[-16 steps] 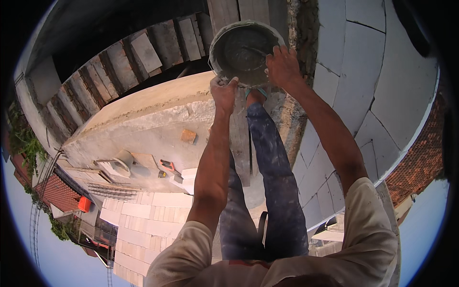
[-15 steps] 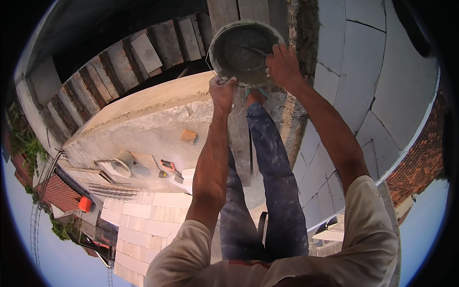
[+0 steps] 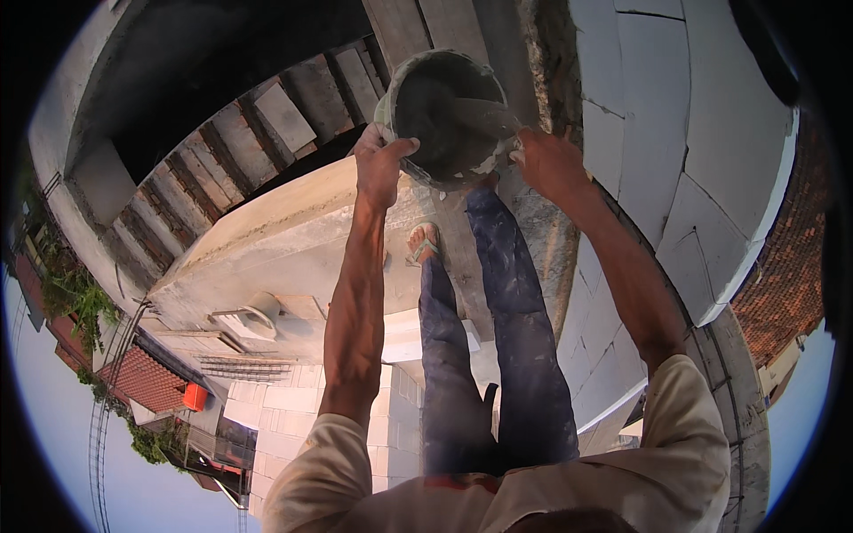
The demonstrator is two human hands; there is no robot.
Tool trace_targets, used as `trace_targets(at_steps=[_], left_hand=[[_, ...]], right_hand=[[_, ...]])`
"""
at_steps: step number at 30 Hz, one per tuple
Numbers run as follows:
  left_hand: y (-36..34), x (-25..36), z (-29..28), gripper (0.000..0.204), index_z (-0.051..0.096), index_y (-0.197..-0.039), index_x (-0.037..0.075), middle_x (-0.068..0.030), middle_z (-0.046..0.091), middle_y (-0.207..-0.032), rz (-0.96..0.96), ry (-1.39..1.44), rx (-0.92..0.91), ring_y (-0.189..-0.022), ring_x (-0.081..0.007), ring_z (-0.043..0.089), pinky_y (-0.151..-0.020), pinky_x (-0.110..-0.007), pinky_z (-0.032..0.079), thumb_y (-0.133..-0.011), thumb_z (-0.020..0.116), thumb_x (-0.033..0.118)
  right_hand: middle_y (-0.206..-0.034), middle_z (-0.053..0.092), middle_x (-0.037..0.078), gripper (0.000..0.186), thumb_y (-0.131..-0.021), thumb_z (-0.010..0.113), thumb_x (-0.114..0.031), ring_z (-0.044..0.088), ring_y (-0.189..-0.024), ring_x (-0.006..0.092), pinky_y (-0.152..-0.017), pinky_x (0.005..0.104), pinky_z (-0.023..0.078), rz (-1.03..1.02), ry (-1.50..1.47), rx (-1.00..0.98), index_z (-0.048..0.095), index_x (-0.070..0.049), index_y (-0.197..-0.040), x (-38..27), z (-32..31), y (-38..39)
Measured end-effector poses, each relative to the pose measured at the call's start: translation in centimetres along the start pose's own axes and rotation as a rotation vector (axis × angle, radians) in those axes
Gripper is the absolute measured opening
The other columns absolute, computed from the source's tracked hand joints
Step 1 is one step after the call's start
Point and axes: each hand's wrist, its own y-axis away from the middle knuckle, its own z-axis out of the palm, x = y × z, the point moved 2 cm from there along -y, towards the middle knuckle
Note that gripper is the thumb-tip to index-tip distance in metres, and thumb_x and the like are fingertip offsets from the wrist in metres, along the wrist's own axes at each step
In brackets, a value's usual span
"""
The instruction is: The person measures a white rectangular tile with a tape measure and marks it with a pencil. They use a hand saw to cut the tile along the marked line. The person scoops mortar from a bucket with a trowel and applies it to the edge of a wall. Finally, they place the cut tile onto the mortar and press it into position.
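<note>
A dark bucket (image 3: 447, 181) with a mortar-crusted rim is tilted in front of me, grey wet mortar (image 3: 425, 120) inside it. My left hand (image 3: 380, 164) is closed on the bucket's left rim, the thumb over the edge. In my right hand (image 3: 553, 167) is a trowel, gripped at its handle near the right rim. The wide grey trowel blade (image 3: 482, 114) reaches into the bucket's mouth. My fingers hide most of the handle.
A wall of pale blocks (image 3: 653, 133) rises on the right. At the left a rough ledge (image 3: 284, 209) borders a dark opening with stepped slabs (image 3: 235, 138). My sandalled left foot (image 3: 424, 240) stands beside planks. Farther down lie a pale bucket (image 3: 263, 307) and stacked white blocks (image 3: 289, 395).
The bucket has tipped and shifted slightly left. The trowel blade has come up into view from the mortar. My left foot has appeared beside the planks, and my view has shifted.
</note>
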Motion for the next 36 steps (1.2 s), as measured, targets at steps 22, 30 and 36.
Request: trace_targets(at_steps=[22, 30, 36], left_hand=[[17.6, 11.6, 6.9, 0.022, 0.054, -0.086, 0.007, 0.0025, 0.053, -0.078, 0.054, -0.187, -0.194, -0.067, -0.0068, 0.047, -0.061, -0.025, 0.039, -0.075, 0.068, -0.006], [18.3, 11.1, 10.2, 0.018, 0.054, -0.086, 0.009, 0.0001, 0.057, -0.076, -0.005, -0.086, -0.134, -0.063, -0.0077, 0.048, -0.057, -0.025, 0.039, -0.079, 0.064, -0.005], [18.6, 9.1, 8.4, 0.017, 0.053, -0.086, 0.007, -0.0027, 0.058, -0.082, -0.032, -0.002, -0.118, -0.071, -0.0125, 0.054, -0.065, -0.028, 0.046, -0.081, 0.057, -0.01]], right_hand=[[-0.097, 0.074, 0.028, 0.056, -0.088, 0.08, -0.043, 0.075, -0.092, 0.0409, -0.082, 0.044, 0.057, 0.069, -0.649, 0.32, 0.074, 0.006, -0.114, -3.0, -1.0, 20.8], [-0.097, 0.076, 0.028, 0.06, -0.09, 0.077, -0.044, 0.076, -0.092, 0.0321, -0.087, 0.0401, 0.057, 0.221, -0.937, 0.312, 0.072, 0.012, -0.112, -3.2, -3.1, 25.5], [-0.088, 0.074, 0.02, 0.055, -0.094, 0.071, -0.042, 0.07, -0.084, 0.0218, -0.08, 0.0396, 0.054, 0.317, -0.997, 0.647, 0.07, 0.007, -0.119, -2.6, -7.1, 28.2]])
